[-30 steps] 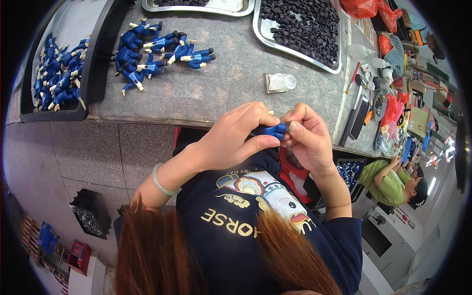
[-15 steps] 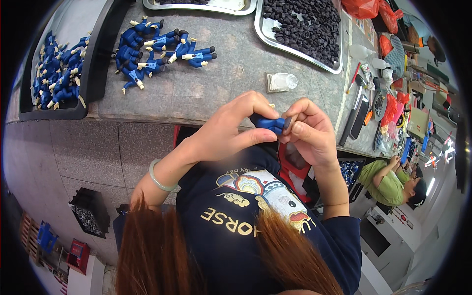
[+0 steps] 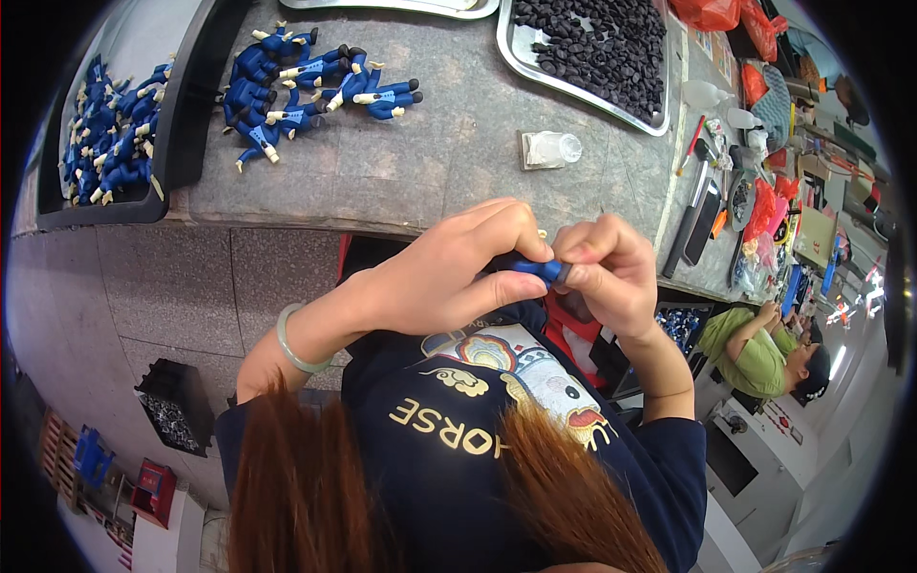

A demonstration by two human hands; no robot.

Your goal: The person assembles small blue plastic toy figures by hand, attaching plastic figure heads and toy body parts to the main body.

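Note:
Both my hands meet in front of my chest, just below the grey table's edge (image 3: 315,222). My left hand (image 3: 449,272) pinches a small blue toy figure part (image 3: 537,270) between thumb and fingers. My right hand (image 3: 611,272) closes on the same part's right end, where a small dark piece shows at my fingertips. Most of the part is hidden by my fingers. A pile of finished blue figures with cream hands and black feet (image 3: 301,76) lies on the table above my left hand.
A black tray (image 3: 162,143) at the left holds several more blue figures. A metal tray (image 3: 583,81) of small black pieces sits at the upper right, with a small clear bottle (image 3: 554,148) near it. Tools and clutter line the right edge. Another person in green (image 3: 755,349) sits at the right.
My hands have stayed together on the blue part, turning slightly; the left thumb now lies along its underside and the right fingers have closed tighter over its end.

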